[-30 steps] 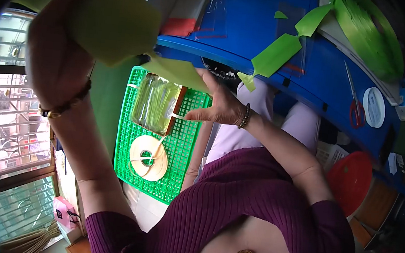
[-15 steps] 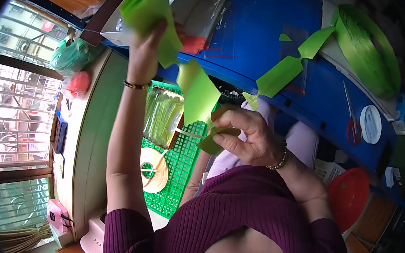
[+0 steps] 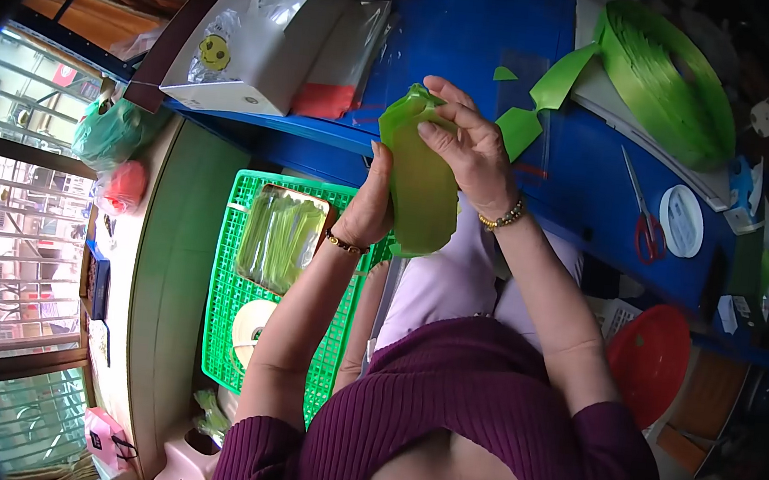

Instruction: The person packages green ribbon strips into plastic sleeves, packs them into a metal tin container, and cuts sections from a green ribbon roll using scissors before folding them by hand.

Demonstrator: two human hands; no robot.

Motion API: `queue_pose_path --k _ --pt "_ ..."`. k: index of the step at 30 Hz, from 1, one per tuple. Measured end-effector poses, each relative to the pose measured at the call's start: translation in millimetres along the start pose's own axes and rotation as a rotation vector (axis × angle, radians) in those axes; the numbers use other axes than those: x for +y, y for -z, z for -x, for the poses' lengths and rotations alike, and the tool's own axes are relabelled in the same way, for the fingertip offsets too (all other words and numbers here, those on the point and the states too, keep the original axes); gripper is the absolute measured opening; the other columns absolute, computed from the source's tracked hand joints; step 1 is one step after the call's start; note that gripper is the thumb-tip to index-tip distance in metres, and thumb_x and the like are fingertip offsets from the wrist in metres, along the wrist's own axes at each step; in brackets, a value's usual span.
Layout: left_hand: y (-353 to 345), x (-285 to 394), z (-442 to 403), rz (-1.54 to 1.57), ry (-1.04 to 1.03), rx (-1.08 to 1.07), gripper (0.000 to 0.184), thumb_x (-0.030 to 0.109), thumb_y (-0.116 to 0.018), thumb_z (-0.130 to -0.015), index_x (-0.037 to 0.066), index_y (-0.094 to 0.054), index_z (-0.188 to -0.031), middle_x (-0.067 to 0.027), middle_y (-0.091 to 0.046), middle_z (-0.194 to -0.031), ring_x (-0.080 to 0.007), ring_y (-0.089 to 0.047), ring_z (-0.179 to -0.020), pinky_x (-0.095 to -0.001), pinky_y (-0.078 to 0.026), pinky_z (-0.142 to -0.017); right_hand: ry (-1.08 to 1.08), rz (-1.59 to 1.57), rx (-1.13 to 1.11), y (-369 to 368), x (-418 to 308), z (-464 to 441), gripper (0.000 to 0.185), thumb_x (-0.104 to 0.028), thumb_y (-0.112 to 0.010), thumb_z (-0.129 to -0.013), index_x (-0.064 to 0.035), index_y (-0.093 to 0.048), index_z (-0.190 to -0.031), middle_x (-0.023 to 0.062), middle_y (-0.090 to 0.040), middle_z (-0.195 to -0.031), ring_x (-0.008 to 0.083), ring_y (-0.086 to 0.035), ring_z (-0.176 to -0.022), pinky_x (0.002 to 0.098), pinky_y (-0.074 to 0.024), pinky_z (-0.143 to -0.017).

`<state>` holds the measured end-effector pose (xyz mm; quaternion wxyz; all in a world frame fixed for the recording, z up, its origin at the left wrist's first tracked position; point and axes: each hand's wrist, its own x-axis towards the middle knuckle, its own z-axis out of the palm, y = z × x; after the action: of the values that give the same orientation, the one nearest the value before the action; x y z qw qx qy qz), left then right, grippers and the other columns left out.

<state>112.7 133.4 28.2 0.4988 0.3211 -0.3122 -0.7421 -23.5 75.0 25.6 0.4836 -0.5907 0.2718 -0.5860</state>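
A folded bundle of green ribbon [image 3: 421, 202] is held upright between my two hands, above my lap. My left hand [image 3: 371, 203] grips its left side, thumb pointing up along the edge. With fingers and thumb, my right hand [image 3: 469, 146] pinches the upper right of the bundle. Behind my right hand, a notched strip of the same ribbon [image 3: 559, 78] lies over the blue table and leads up to a large green ribbon roll [image 3: 668, 87]. A small green scrap [image 3: 505, 74] lies close by.
Red-handled scissors [image 3: 649, 240] and a round white lid [image 3: 681, 224] lie on the blue table [image 3: 463, 23]. A white box [image 3: 256, 39] stands at its left. Below, a green basket [image 3: 225, 326] holds a tray of green strips [image 3: 283, 241] and a pale tape roll [image 3: 249, 329].
My left hand has come down and right with the ribbon bundle. My right hand has risen to meet it. The strip that hung between the hands is now gathered in the bundle.
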Motion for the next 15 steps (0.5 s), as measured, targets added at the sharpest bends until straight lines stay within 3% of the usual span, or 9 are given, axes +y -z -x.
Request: queue_pose_path --k 1,2,4,5,8,9,14,15 --pt "-1.4 -3.2 3.1 0.008 0.0 0.017 0.062 0.057 -0.042 -0.09 0.007 -0.043 -0.127 -0.0055 -0.056 -0.108 -0.0141 -0.055 -0.097 -0.0288 -0.047 -0.081 0.01 0.007 -0.039 0.9 0.7 -1.5 0.016 -0.009 -0.066 -0.081 -0.0015 -0.065 -0.095 0.0123 -0.049 -0.129 0.0216 -0.043 -0.122 0.0339 -0.0341 -0.101" --pt "1.8 -4.9 4.9 0.019 0.023 0.029 0.062 0.057 -0.042 -0.09 0.007 -0.043 -0.127 -0.0055 -0.056 -0.108 -0.0141 -0.055 -0.097 -0.0288 -0.047 -0.081 0.014 0.014 -0.077 1.7 1.9 -1.8 0.015 -0.003 -0.063 -0.083 -0.0015 -0.064 -0.098 0.0118 -0.046 -0.131 0.0197 -0.04 -0.124 0.0332 -0.0309 -0.103" --pt "10.8 -2.8 5.9 -0.364 -0.101 -0.269 0.064 0.048 -0.063 -0.082 0.002 -0.045 -0.122 -0.0073 -0.056 -0.109 -0.0141 -0.055 -0.099 -0.0284 -0.046 -0.083 -0.005 -0.002 -0.06 -0.3 -1.3 -3.5 0.016 -0.003 -0.063 -0.083 -0.0002 -0.064 -0.099 0.0106 -0.049 -0.128 0.0181 -0.042 -0.122 0.032 -0.0328 -0.102" --pt "10.3 -2.4 7.4 -0.301 -0.033 -0.243 0.063 0.038 -0.073 -0.075 -0.002 -0.049 -0.116 -0.0083 -0.057 -0.107 -0.0149 -0.055 -0.099 -0.0283 -0.045 -0.083 -0.025 0.0 -0.054 -0.6 -2.3 -4.5 0.016 -0.004 -0.063 -0.083 0.0003 -0.063 -0.099 0.0103 -0.049 -0.127 0.0174 -0.044 -0.12 0.0306 -0.0344 -0.101" --pt "2.0 2.5 9.5 -0.453 0.019 -0.155 0.053 0.032 -0.071 -0.078 -0.002 -0.051 -0.113 -0.0081 -0.058 -0.103 -0.0155 -0.057 -0.095 -0.0286 -0.046 -0.082 -0.042 -0.01 -0.032 -2.5 2.5 -3.6 0.019 -0.004 -0.064 -0.083 0.0008 -0.063 -0.101 0.0092 -0.051 -0.125 0.0153 -0.049 -0.113 0.0274 -0.0394 -0.096" --pt "0.9 1.2 9.9 -0.373 0.016 -0.141 0.042 0.019 -0.067 -0.078 -0.003 -0.052 -0.11 -0.0084 -0.06 -0.099 -0.0154 -0.059 -0.09 -0.028 -0.047 -0.079 -0.062 -0.019 -0.014 -3.3 1.9 -3.3 0.019 -0.005 -0.064 -0.083 0.0003 -0.064 -0.102 0.0086 -0.051 -0.125 0.015 -0.05 -0.111 0.0274 -0.0407 -0.094" --pt "6.7 -5.6 6.6 -0.179 0.081 -0.135 0.037 0.006 -0.059 -0.076 -0.003 -0.052 -0.11 -0.0096 -0.061 -0.098 -0.0174 -0.061 -0.089 -0.0295 -0.05 -0.078 -0.09 -0.074 0.037 -4.5 5.1 -2.9 0.021 -0.008 -0.067 -0.082 -0.0006 -0.066 -0.101 0.0072 -0.052 -0.124 0.0137 -0.053 -0.107 0.0274 -0.0432 -0.09" --pt "6.3 -6.6 5.3 -0.098 0.101 -0.097 0.036 0.004 -0.057 -0.075 -0.003 -0.052 -0.11 -0.0101 -0.061 -0.099 -0.0187 -0.061 -0.088 -0.0307 -0.05 -0.078 -0.059 0.067 0.046 -4.6 3.6 -4.0 0.02 -0.012 -0.068 -0.082 -0.0001 -0.067 -0.098 0.0068 -0.053 -0.123 0.0138 -0.053 -0.107 0.0277 -0.0433 -0.089"
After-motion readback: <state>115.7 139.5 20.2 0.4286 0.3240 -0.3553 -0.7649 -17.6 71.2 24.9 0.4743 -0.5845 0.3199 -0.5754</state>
